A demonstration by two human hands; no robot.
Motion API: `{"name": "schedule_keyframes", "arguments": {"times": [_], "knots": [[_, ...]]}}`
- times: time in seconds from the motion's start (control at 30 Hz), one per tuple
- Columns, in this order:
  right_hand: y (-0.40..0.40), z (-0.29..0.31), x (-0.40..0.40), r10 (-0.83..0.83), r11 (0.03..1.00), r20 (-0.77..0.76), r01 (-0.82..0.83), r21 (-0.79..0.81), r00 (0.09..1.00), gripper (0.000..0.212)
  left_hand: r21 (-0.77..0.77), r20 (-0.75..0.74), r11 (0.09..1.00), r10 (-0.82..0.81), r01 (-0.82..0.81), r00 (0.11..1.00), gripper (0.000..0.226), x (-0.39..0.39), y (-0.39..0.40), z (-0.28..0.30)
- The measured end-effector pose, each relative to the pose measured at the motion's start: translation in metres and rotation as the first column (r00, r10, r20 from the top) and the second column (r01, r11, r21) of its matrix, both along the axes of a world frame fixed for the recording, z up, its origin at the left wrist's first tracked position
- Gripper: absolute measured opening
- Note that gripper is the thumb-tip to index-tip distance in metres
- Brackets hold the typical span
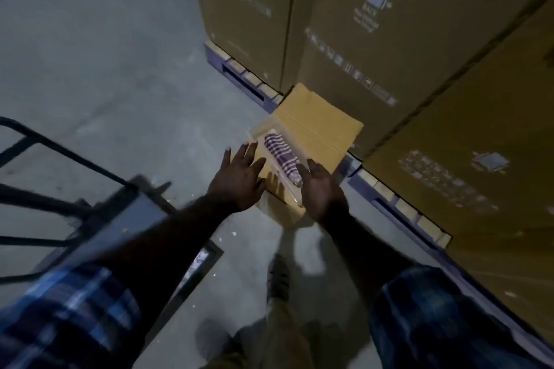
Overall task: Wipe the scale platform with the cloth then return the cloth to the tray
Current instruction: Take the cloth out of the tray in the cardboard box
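Note:
A folded purple-and-white striped cloth [283, 156] lies in a clear plastic tray [261, 132] on top of a small cardboard box [317, 126]. My left hand [238, 177] hovers just left of the tray, fingers spread, holding nothing. My right hand [322, 189] is at the cloth's near right end with fingers apart; I cannot tell if it touches the cloth. The grey scale platform [126, 219] is at lower left, partly hidden by my left arm, with its black rail frame [54, 147] beyond.
Tall cardboard cartons [374, 24] on blue pallets [239, 75] stand behind and to the right of the small box. Grey concrete floor [105, 54] stretches left. My sandalled foot [278, 281] is below the box.

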State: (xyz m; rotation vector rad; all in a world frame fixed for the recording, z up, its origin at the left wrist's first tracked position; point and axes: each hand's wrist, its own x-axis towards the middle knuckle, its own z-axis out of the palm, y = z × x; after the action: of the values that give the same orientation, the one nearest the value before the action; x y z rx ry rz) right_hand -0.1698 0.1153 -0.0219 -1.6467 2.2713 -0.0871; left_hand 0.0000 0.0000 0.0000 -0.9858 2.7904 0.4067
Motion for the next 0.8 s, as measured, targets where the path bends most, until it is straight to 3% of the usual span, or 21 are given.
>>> {"name": "schedule_keyframes", "arguments": {"times": [0.17, 0.3, 0.37, 0.47, 0.6, 0.73, 0.8], "knots": [[-0.026, -0.036, -0.032, 0.049, 0.999, 0.092, -0.05, 0.01, 0.995, 0.044, 0.054, 0.059, 0.998, 0.032, -0.035, 0.998, 0.054, -0.05, -0.027, -0.04], [-0.039, -0.075, -0.043, 0.049, 0.975, 0.137, -0.018, -0.22, 0.989, 0.069, 0.082, 0.068, 0.994, 0.062, -0.067, 0.996, 0.061, -0.079, -0.045, -0.07], [-0.043, -0.092, -0.045, 0.128, 0.98, 0.106, -0.109, -0.166, 0.986, 0.051, 0.098, 0.064, 0.993, 0.062, -0.068, 0.996, 0.062, -0.091, -0.052, -0.087], [-0.052, -0.125, -0.051, 0.077, 0.997, 0.138, -0.078, -0.005, 0.987, 0.053, 0.117, 0.073, 0.991, 0.063, -0.071, 0.995, 0.065, -0.109, -0.065, -0.109], [-0.053, -0.161, -0.052, 0.164, 0.979, 0.12, -0.176, 0.101, 0.979, 0.059, 0.13, 0.134, 0.99, 0.042, -0.06, 0.99, 0.066, -0.127, -0.085, -0.132], [-0.061, -0.165, -0.054, 0.079, 0.992, 0.117, -0.089, 0.091, 0.99, 0.043, 0.161, 0.124, 0.987, -0.015, -0.005, 0.992, 0.044, -0.142, -0.099, -0.139], [-0.06, -0.168, -0.053, 0.078, 0.995, 0.123, -0.085, 0.048, 0.989, 0.046, 0.201, 0.172, 0.979, -0.073, 0.037, 0.982, 0.039, -0.145, -0.102, -0.147]]}}
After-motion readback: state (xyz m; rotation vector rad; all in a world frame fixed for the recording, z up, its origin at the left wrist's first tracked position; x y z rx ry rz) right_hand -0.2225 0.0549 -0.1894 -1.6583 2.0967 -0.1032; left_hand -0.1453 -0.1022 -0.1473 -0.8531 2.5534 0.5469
